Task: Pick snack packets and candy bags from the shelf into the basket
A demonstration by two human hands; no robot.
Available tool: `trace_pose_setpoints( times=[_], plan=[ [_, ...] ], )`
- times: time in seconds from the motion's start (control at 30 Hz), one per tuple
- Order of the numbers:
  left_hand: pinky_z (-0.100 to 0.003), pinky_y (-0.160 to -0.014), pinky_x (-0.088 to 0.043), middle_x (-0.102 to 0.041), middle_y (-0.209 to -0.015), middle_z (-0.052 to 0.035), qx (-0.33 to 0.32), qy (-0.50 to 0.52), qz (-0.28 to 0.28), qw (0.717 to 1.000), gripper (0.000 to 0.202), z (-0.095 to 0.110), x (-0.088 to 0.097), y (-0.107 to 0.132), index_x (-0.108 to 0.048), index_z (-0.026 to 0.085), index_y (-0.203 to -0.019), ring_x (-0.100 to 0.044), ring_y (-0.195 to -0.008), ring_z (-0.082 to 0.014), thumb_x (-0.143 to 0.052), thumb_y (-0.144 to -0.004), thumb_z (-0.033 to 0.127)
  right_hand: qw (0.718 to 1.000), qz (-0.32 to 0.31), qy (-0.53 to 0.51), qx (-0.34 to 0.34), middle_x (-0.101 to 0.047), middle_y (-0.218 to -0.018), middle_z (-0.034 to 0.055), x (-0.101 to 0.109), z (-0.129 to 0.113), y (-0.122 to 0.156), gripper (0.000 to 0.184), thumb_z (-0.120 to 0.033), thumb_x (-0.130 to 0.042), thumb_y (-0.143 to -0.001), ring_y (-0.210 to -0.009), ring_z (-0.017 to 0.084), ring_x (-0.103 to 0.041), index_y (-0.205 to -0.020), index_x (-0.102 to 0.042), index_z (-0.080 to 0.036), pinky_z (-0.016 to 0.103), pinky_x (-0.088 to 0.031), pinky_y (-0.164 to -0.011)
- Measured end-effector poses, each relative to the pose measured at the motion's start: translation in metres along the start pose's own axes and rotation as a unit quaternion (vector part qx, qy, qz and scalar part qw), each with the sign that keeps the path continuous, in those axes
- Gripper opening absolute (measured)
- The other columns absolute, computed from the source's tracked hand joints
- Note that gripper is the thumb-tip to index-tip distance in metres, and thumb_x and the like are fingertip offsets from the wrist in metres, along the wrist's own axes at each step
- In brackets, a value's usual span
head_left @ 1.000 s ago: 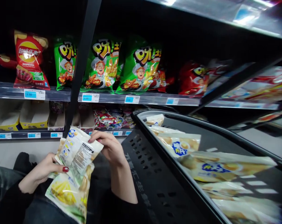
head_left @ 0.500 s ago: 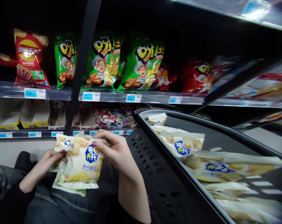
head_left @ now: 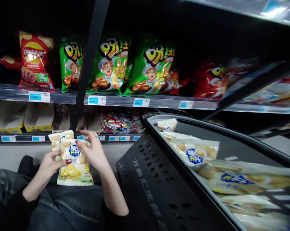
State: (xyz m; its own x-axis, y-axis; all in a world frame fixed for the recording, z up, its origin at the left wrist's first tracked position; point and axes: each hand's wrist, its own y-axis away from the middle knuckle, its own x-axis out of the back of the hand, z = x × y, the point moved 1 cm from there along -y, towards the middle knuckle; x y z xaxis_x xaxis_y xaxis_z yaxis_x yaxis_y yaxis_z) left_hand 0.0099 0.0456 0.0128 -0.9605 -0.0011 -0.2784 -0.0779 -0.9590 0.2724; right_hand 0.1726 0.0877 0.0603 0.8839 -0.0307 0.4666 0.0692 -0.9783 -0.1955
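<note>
Cream-and-yellow plastic snack packet with blue logo (head_left: 75, 175) is above dark-jeaned lap (head_left: 68, 205), overlapping similar cream plastic packet (head_left: 54, 138). Left hand (head_left: 47, 166) pinches front packet's left edge; right hand (head_left: 94, 151): thumb on top, forefinger apart, grip unclear. Light edge holds should prevent crushing.

The front packet (head_left: 75, 175) hides most of the rear packet (head_left: 54, 138); picture edges crop the basket (head_left: 132, 183); far-right goods (head_left: 279, 88) blur.

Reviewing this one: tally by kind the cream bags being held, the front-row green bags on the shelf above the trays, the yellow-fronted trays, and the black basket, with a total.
Held cream bags: 2 visible
Front-row green bags: 3
Yellow-fronted trays: 2
Black basket: 1
Total: 8
</note>
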Motion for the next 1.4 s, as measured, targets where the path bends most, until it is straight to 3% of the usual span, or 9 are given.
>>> trace_pose_setpoints(
  times=[0.1, 0.23, 0.53, 0.67, 0.77, 0.87, 1.07, 1.2, 1.4],
  plan=[
    [-0.038, -0.081, -0.049, -0.071, -0.088, -0.0095, -0.052, 0.011, 0.065, 0.996, 0.039, -0.002, 0.007, -0.004, -0.067, 0.010, -0.088, -0.064, -0.086, -0.0277, -0.077, -0.054, 0.026, 0.993, -0.016, -0.091, -0.072, -0.049, -0.120, 0.0139, -0.013, 0.005, 0.004, 0.062, -0.040, -0.068, -0.061, -0.111, 0.026, -0.046, -0.115, -0.049, -0.016, 0.040, -0.036, -0.093],
    [-0.037, -0.081, -0.047, -0.068, -0.093, -0.0106, -0.130, -0.054, 0.131, 0.981, 0.041, -0.001, 0.016, -0.005, -0.064, 0.011, -0.092, -0.060, -0.092, -0.0294, -0.074, -0.058, 0.032, 0.947, -0.132, -0.268, -0.120, -0.062, -0.105, 0.0104, -0.037, 0.012, 0.006, 0.051, -0.039, -0.066, -0.065, -0.095, 0.023, -0.059, -0.108, -0.051, -0.016, 0.037, -0.047, -0.080],
    [-0.026, -0.085, -0.038, -0.061, -0.094, -0.0022, -0.245, -0.122, 0.186, 0.944, 0.022, 0.014, 0.012, 0.003, -0.055, 0.023, -0.086, -0.055, -0.094, -0.0191, -0.045, -0.081, 0.041, 0.923, -0.072, -0.347, -0.147, -0.066, -0.101, 0.0093, -0.037, 0.007, -0.001, 0.049, -0.033, -0.073, -0.055, -0.086, 0.025, -0.063, -0.099, -0.056, -0.018, 0.036, -0.051, -0.072],
    [-0.026, -0.085, -0.038, -0.058, -0.083, 0.0016, -0.252, -0.141, 0.235, 0.928, 0.011, 0.020, 0.022, -0.001, -0.051, 0.023, -0.075, -0.055, -0.087, -0.0169, -0.056, -0.074, 0.033, 0.894, -0.097, -0.407, -0.161, -0.068, -0.096, 0.0078, -0.027, -0.001, 0.002, 0.047, -0.032, -0.073, -0.057, -0.082, 0.025, -0.064, -0.099, -0.056, -0.019, 0.035, -0.052, -0.070],
    [-0.028, -0.092, -0.034, -0.059, -0.097, 0.0002, -0.260, -0.167, 0.214, 0.927, 0.019, 0.023, 0.026, -0.004, -0.054, 0.023, -0.084, -0.052, -0.100, -0.0190, -0.062, -0.067, 0.024, 0.887, -0.095, -0.426, -0.152, -0.067, -0.096, 0.0074, -0.024, -0.003, 0.003, 0.048, -0.034, -0.072, -0.058, -0.080, 0.025, -0.065, -0.101, -0.055, -0.020, 0.035, -0.052, -0.069],
    [-0.030, -0.099, -0.030, -0.056, -0.117, -0.0031, -0.244, -0.118, 0.137, 0.953, 0.042, 0.021, 0.022, -0.006, -0.055, 0.023, -0.104, -0.045, -0.115, -0.0225, -0.064, -0.064, 0.020, 0.895, -0.087, -0.417, -0.133, -0.066, -0.097, 0.0069, -0.029, 0.000, 0.002, 0.049, -0.034, -0.071, -0.058, -0.084, 0.025, -0.063, -0.102, -0.053, -0.020, 0.036, -0.051, -0.074],
    [-0.037, -0.093, -0.041, -0.060, -0.114, -0.0100, -0.118, 0.143, 0.009, 0.983, 0.058, 0.010, 0.007, -0.002, -0.051, 0.018, -0.115, -0.052, -0.110, -0.0284, -0.056, -0.069, 0.053, 0.961, -0.069, -0.258, -0.066, -0.062, -0.101, 0.0071, -0.048, 0.008, 0.005, 0.041, -0.033, -0.064, -0.066, -0.092, 0.023, -0.058, -0.102, -0.049, -0.019, 0.038, -0.045, -0.082],
    [-0.036, -0.085, -0.047, -0.067, -0.102, -0.0117, -0.049, 0.128, 0.035, 0.990, 0.071, 0.008, 0.004, 0.001, -0.051, 0.015, -0.110, -0.061, -0.097, -0.0294, -0.081, -0.047, 0.026, 0.993, -0.045, -0.108, 0.003, -0.058, -0.101, 0.0073, -0.056, 0.003, 0.011, 0.036, -0.026, -0.058, -0.068, -0.096, 0.023, -0.052, -0.102, -0.048, -0.019, 0.041, -0.040, -0.087],
    [-0.037, -0.080, -0.050, -0.070, -0.092, -0.0135, -0.026, 0.093, 0.038, 0.995, 0.055, 0.008, 0.003, -0.002, -0.059, 0.010, -0.097, -0.065, -0.086, -0.0284, -0.081, -0.047, 0.016, 0.998, -0.022, -0.047, 0.027, -0.055, -0.099, 0.0085, -0.049, 0.003, 0.008, 0.030, -0.040, -0.047, -0.078, -0.098, 0.024, -0.047, -0.098, -0.055, -0.019, 0.042, -0.034, -0.090]
  ],
)
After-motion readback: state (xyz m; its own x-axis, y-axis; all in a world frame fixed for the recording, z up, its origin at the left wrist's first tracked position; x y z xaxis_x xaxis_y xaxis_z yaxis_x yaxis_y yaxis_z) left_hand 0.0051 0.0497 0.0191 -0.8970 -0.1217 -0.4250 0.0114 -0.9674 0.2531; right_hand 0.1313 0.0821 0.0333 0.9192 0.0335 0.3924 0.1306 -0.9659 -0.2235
